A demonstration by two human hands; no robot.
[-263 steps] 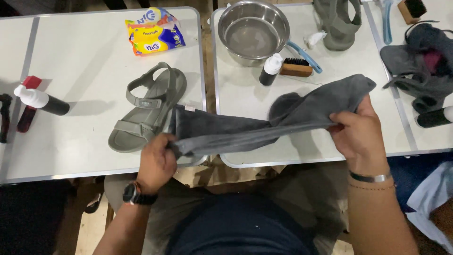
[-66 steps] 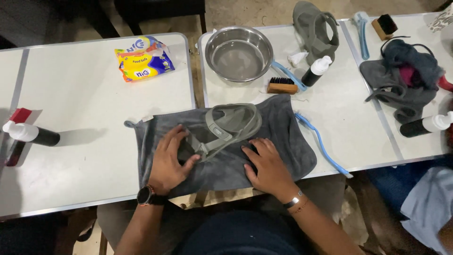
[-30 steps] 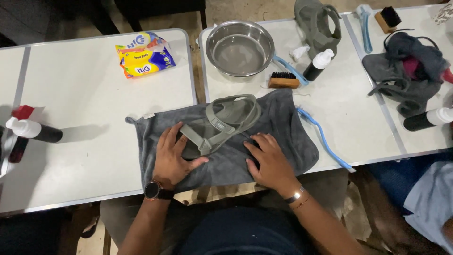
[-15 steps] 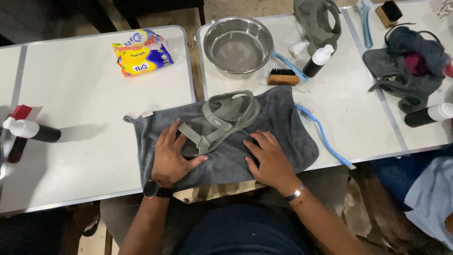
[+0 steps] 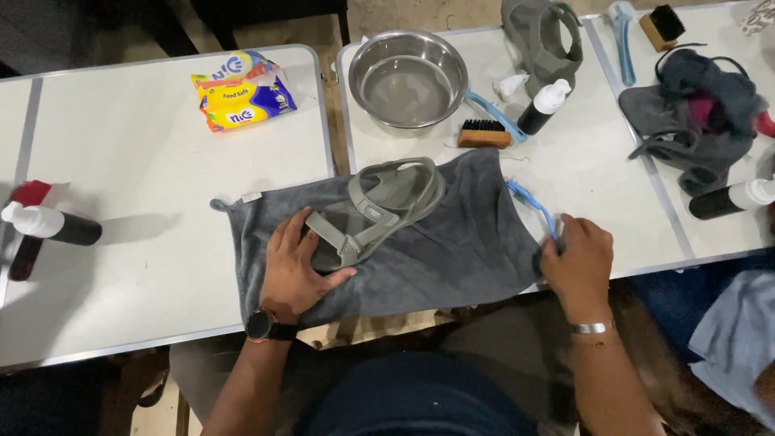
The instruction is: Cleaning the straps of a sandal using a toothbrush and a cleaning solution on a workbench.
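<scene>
Two white folding tables (image 5: pixel 145 266) stand side by side with a narrow gap between them.

Grey towel (image 5: pixel 436 250): spread flat across the gap, near the front edge. One corner with a small tag points left.

Grey sandal (image 5: pixel 379 206): lies on the towel, left of centre, straps up, toe end toward the bowl.

Left hand (image 5: pixel 295 270): flat on the towel, palm down, fingers spread and open, fingertips against the heel end of the sandal. It presses rather than grips. A dark watch (image 5: pixel 260 324) is on the wrist.

Right hand (image 5: pixel 577 262): at the right edge of the towel, fingers curled down onto the cloth and onto the near end of a blue brush (image 5: pixel 533 206). I cannot tell whether it pinches the towel, the brush handle or both. A metal bracelet (image 5: pixel 591 328) is on the wrist.

Steel bowl (image 5: pixel 413 78): beyond the towel on the right table, seemingly empty.

Second grey sandal (image 5: pixel 539 32): at the far edge, right of the bowl.

Heap of dark cloths (image 5: pixel 694 117): far right.

Yellow and blue packet (image 5: pixel 242 89): on the left table, well apart from the towel.

Dark bottles with white caps: one at the left edge (image 5: pixel 52 226), one near the bowl (image 5: pixel 542 106), one far right (image 5: pixel 731 198).

Small wooden brush (image 5: pixel 483 133): between bowl and towel.
</scene>
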